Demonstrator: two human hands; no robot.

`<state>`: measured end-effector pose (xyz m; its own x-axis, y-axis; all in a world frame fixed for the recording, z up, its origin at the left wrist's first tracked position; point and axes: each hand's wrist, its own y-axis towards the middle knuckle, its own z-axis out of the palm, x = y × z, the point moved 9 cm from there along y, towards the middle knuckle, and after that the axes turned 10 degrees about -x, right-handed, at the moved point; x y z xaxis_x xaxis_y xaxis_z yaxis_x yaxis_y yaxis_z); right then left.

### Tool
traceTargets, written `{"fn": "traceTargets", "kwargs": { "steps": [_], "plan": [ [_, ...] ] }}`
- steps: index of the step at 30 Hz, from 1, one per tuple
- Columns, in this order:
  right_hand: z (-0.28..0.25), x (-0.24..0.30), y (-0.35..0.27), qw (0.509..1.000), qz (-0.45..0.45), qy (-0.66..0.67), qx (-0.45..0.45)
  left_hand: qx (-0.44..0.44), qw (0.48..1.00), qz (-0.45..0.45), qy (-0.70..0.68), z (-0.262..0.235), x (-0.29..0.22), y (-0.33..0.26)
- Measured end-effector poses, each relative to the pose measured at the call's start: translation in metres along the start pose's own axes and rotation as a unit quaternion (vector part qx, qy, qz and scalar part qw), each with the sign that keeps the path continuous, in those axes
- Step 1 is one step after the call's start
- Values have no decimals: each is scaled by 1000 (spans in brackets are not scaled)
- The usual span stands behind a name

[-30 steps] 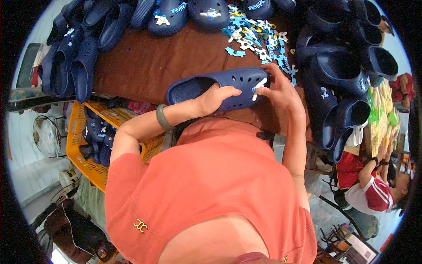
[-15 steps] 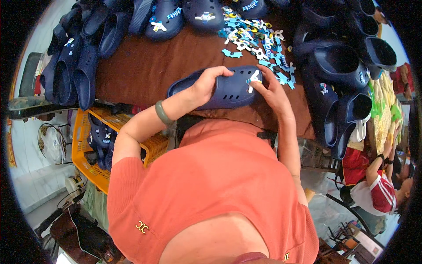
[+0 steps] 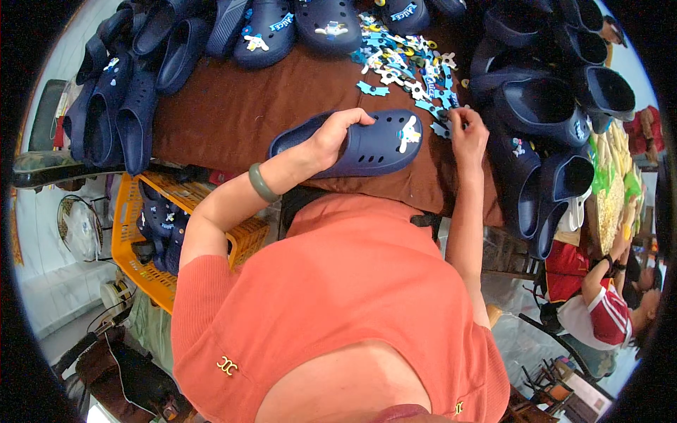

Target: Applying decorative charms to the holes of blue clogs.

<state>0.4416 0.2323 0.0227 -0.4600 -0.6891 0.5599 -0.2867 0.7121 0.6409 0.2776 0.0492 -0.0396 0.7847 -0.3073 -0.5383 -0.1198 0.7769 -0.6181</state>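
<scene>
My left hand (image 3: 328,141) grips a navy blue clog (image 3: 374,144) around its strap side, thumb on top near the holes. The clog lies sideways above my lap at the table's near edge, its toe to the right. A white cartoon-figure charm (image 3: 408,134) sits on the toe. To the right of the clog, my right hand (image 3: 468,135) has its fingertips pinched together at the near edge of a pile of loose shoe charms (image 3: 409,63), white, blue and yellow. What the fingertips hold, if anything, is too small to make out.
Several navy clogs, some with charms, line the table's far side (image 3: 264,35), left (image 3: 134,120) and right (image 3: 539,106). A brown cloth (image 3: 233,92) covers the table. A yellow crate (image 3: 127,233) with clogs stands below left. Another person (image 3: 610,310) is at the right.
My right hand has let go of the clog's toe and moved right to the charm pile. The white charm stays on the clog, which my left hand keeps holding in place.
</scene>
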Motion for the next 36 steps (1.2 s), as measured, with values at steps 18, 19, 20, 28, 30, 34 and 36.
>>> {"fn": "traceTargets", "kwargs": {
  "steps": [18,19,20,28,30,34,36],
  "plan": [
    [28,-36,-18,997,-6,-19,78,2,1000,10,13,0,-2,-1],
    [25,-34,-16,998,0,-10,63,7,1000,8,7,1,-2,-1],
    [25,-31,-16,998,0,-10,64,6,1000,8,6,1,-2,-2],
    [10,-34,-8,997,44,58,-17,21,1000,13,14,1,-2,2],
    [10,-33,-11,993,74,89,-16,16,999,26,14,-3,-2,5],
    [2,3,-19,979,109,169,24,-8,998,49,-40,-7,-7,4],
    [2,12,-28,973,104,204,31,-19,997,54,-41,-8,-11,2]
  ]
}}
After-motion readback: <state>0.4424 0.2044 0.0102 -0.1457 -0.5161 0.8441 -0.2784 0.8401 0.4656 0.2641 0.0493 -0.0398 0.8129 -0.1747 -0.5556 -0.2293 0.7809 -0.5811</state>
